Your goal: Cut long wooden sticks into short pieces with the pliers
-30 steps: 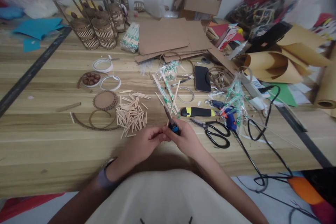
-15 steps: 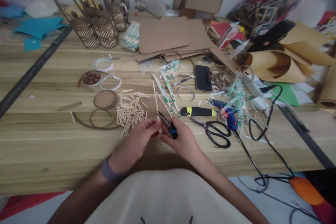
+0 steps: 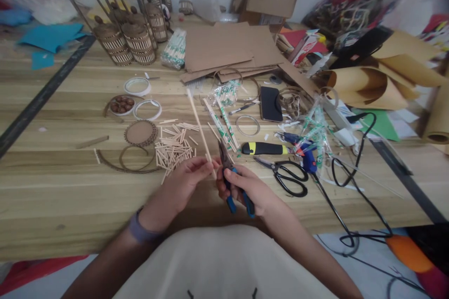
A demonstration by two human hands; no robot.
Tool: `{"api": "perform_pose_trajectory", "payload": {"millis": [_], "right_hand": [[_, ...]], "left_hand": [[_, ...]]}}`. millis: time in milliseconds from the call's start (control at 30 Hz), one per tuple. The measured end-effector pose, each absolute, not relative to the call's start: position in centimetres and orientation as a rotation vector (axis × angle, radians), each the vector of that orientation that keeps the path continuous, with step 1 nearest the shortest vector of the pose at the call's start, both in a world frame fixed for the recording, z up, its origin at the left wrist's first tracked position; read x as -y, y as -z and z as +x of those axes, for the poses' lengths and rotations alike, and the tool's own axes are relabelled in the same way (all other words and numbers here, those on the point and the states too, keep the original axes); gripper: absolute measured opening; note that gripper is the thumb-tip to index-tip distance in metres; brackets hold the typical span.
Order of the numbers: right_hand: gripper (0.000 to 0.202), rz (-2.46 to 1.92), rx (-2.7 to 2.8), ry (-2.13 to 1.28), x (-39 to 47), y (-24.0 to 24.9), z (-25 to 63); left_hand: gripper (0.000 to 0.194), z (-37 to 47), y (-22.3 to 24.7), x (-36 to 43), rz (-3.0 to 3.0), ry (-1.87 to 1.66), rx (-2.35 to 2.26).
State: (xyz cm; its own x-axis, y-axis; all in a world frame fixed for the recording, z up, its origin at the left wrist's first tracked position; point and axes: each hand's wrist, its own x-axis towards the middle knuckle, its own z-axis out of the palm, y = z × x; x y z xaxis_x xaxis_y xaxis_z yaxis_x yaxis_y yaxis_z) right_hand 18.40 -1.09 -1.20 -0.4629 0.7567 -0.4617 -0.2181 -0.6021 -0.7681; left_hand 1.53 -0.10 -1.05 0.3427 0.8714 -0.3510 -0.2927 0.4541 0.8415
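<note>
My left hand (image 3: 185, 182) pinches a long, thin wooden stick (image 3: 199, 124) near its lower end; the stick tilts up and to the left. In my right hand (image 3: 247, 187) is a pair of blue-handled pliers (image 3: 228, 163), my fingers closed around the grips. Their dark jaws point up, just right of the stick and apart from it. Beside my left hand lies a heap of short cut sticks (image 3: 175, 149). Paper-wrapped chopsticks (image 3: 220, 124) rest beyond my hands.
Right of my hands lie a utility knife (image 3: 264, 148), black scissors (image 3: 289, 177) and a blue glue gun (image 3: 308, 156) with its cable. A phone (image 3: 271, 103) and cardboard sheets (image 3: 224, 46) are farther back. To the left are tape rolls (image 3: 136, 86), a cardboard disc (image 3: 140, 132) and stick-covered lanterns (image 3: 138, 42).
The pliers have turned upright and moved away from the stick, their handles now showing. The stick has tilted left, with more of its length standing above my left hand.
</note>
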Motion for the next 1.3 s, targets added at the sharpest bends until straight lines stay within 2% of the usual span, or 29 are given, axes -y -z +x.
{"api": "perform_pose_trajectory", "payload": {"millis": [100,200,333,533,667,867,1100,1300], "right_hand": [[0.044,-1.02,0.606,-2.236,1.5,1.5,17.8],[0.038,-0.955,0.585,-2.272,1.9,1.9,17.8],[0.035,-0.924,0.712,-2.297,2.4,1.8,18.3],[0.024,-1.132,0.924,-2.117,3.2,0.6,19.3],[0.026,-1.272,1.126,-1.984,2.8,0.1,21.3],[0.024,-1.416,1.629,-1.807,1.6,-1.7,24.2],[0.027,-1.379,1.625,-1.993,0.8,-3.4,24.0],[0.019,-1.355,1.668,-2.042,0.3,-3.9,23.6]], "left_hand": [[0.034,2.1,0.9,0.4,0.692,-0.75,-0.798],[0.038,2.3,0.8,0.5,0.677,-0.724,-0.828],[0.032,1.9,0.6,0.4,0.687,-0.755,-0.89],[0.026,1.5,0.9,0.2,0.825,-0.807,-0.941],[0.025,0.8,0.8,-0.1,1.024,-0.831,-1.16],[0.023,0.0,-0.8,0.2,1.294,-0.588,-1.181],[0.019,0.4,-1.2,0.7,1.175,-0.535,-0.968],[0.017,0.5,-1.5,0.8,1.174,-0.509,-0.937]]}}
